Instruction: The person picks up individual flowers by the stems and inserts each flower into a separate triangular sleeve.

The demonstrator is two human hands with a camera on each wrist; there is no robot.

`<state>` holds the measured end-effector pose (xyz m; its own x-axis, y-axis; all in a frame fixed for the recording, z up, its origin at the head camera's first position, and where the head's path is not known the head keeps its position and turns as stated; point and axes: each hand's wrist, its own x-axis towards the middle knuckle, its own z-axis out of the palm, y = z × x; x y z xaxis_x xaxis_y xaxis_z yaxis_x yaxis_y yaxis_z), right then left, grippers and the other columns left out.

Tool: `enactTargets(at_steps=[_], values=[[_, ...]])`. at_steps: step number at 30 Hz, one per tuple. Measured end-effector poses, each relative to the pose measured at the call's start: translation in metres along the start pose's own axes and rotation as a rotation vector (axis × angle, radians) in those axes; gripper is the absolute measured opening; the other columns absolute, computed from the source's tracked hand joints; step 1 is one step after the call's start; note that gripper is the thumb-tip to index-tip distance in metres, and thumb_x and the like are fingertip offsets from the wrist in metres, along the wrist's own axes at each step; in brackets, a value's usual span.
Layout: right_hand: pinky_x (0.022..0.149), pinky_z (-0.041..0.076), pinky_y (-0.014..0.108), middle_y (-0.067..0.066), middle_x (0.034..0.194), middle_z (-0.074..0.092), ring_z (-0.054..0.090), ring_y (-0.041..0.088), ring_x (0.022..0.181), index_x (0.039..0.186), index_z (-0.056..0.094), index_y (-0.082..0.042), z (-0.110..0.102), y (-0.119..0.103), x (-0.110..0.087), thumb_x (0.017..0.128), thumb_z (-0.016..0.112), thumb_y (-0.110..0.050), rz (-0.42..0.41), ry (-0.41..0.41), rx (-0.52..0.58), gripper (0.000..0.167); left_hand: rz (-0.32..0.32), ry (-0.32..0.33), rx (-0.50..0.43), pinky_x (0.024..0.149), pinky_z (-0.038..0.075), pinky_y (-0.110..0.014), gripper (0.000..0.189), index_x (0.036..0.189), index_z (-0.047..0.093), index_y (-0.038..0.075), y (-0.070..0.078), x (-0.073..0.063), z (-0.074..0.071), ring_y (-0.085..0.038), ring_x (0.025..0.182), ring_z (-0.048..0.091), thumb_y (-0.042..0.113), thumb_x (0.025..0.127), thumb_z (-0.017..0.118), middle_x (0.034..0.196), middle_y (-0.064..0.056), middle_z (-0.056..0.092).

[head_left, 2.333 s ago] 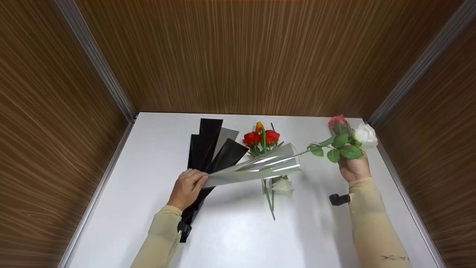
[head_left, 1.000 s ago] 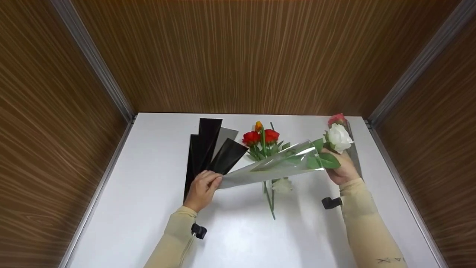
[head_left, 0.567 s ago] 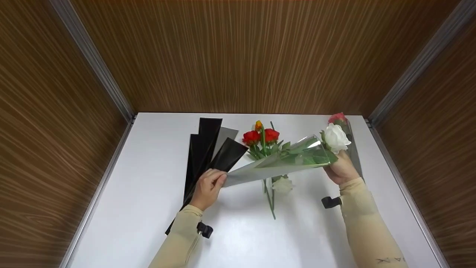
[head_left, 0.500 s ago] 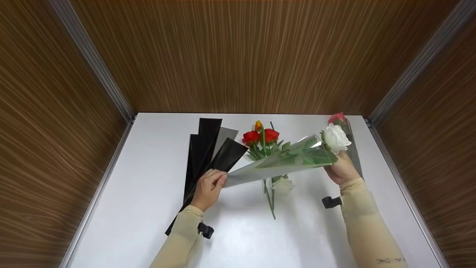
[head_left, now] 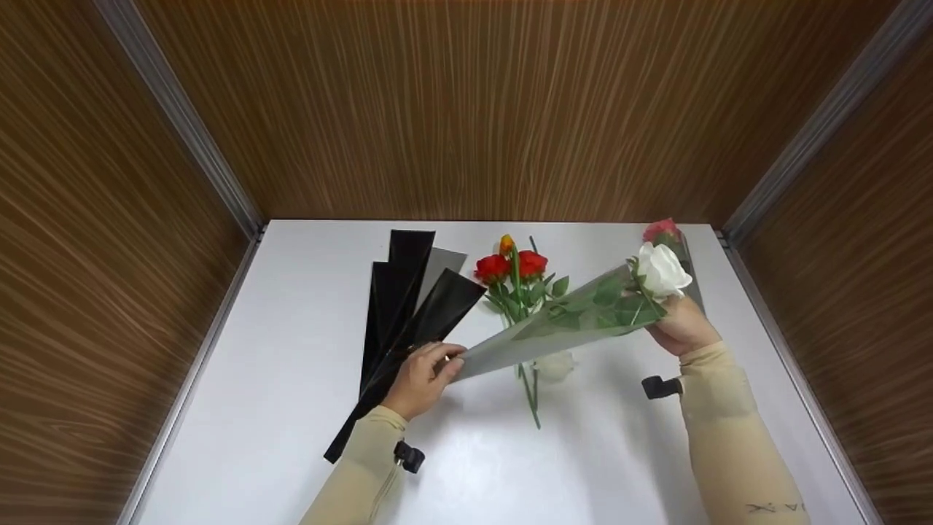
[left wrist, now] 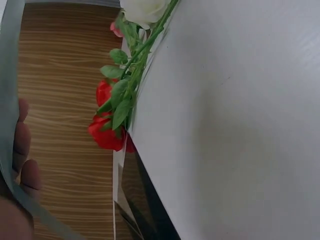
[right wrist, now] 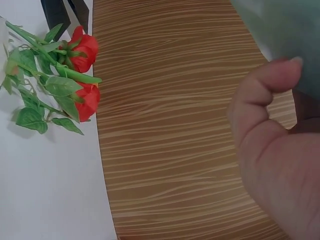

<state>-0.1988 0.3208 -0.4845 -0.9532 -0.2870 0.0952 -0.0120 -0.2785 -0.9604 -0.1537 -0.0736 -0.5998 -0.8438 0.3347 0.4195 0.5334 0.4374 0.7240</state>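
Observation:
A clear plastic flower sleeve [head_left: 496,354] is held slanting above the table, its wide mouth to the right. My left hand [head_left: 424,378] grips its narrow end; in the left wrist view, curled fingers [left wrist: 22,145] lie against the film. A white rose [head_left: 663,270] has its bloom outside the mouth, with leaves and stem inside the sleeve. My right hand [head_left: 684,327] holds the rose just below the bloom, partly hidden by leaves and film. In the right wrist view, the bent thumb [right wrist: 272,80] meets the greenish film [right wrist: 300,40].
Red roses [head_left: 493,269], an orange bud [head_left: 506,244] and a pale rose [head_left: 554,366] lie behind and beneath the sleeve. Black wrappers [head_left: 393,313] fan out on the left. A pink rose [head_left: 661,230] lies at the far right. Wood-grain panels [head_left: 466,109] surround the white table [head_left: 510,474].
The white rose's stem and leaves have slid left into the sleeve. My left hand has moved right with the sleeve, latterly dipping lower, and its fingers have shifted on the narrow end.

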Motion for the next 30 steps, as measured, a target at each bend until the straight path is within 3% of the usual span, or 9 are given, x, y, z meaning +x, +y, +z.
enactTargets(at_steps=[4, 8, 16, 23, 30], values=[[0.082, 0.05, 0.029, 0.001, 0.103, 0.064, 0.062, 0.013, 0.094, 0.111, 0.061, -0.011, 0.0, -0.003, 0.001, 0.093, 0.059, 0.003, -0.005, -0.068, 0.033, 0.023, -0.078, -0.15, -0.002, 0.08, 0.051, -0.031, 0.038, 0.121, 0.065, 0.014, 0.002, -0.002, 0.0, -0.011, 0.093, 0.06, 0.043, 0.098, 0.053, 0.109, 0.002, 0.066], [0.081, 0.052, 0.03, 0.004, 0.105, 0.064, 0.063, 0.015, 0.095, 0.115, 0.059, -0.008, 0.001, -0.007, 0.001, 0.094, 0.056, 0.004, -0.007, -0.094, 0.071, 0.024, -0.103, -0.224, -0.018, 0.083, 0.05, -0.032, 0.041, 0.119, 0.066, 0.015, 0.003, -0.003, 0.002, -0.011, 0.095, 0.06, 0.047, 0.095, 0.055, 0.109, 0.002, 0.066], [0.092, 0.047, 0.032, 0.006, 0.122, 0.056, 0.056, 0.018, 0.111, 0.135, 0.044, -0.004, 0.006, -0.018, -0.001, 0.095, 0.05, 0.008, -0.078, -0.052, 0.148, 0.042, -0.067, -0.174, -0.04, 0.075, 0.05, -0.029, 0.03, 0.104, 0.067, 0.017, 0.002, -0.001, 0.006, -0.008, 0.083, 0.06, 0.044, 0.093, 0.061, 0.096, 0.006, 0.065], [0.089, 0.047, 0.031, 0.01, 0.12, 0.06, 0.06, 0.019, 0.105, 0.135, 0.045, -0.002, 0.002, -0.021, -0.003, 0.099, 0.04, -0.001, -0.181, -0.088, 0.223, 0.036, -0.04, -0.119, -0.039, 0.074, 0.05, -0.028, 0.028, 0.102, 0.067, 0.015, -0.001, -0.001, 0.008, -0.009, 0.081, 0.059, 0.041, 0.092, 0.063, 0.093, 0.006, 0.064], [0.084, 0.049, 0.029, 0.004, 0.114, 0.06, 0.061, 0.015, 0.101, 0.129, 0.052, -0.009, 0.01, -0.022, -0.003, 0.101, 0.049, -0.009, -0.139, 0.055, 0.115, 0.028, -0.045, -0.105, -0.019, 0.074, 0.049, -0.029, 0.031, 0.104, 0.066, 0.013, 0.002, 0.0, 0.009, -0.01, 0.082, 0.057, 0.042, 0.093, 0.062, 0.093, 0.006, 0.062]])
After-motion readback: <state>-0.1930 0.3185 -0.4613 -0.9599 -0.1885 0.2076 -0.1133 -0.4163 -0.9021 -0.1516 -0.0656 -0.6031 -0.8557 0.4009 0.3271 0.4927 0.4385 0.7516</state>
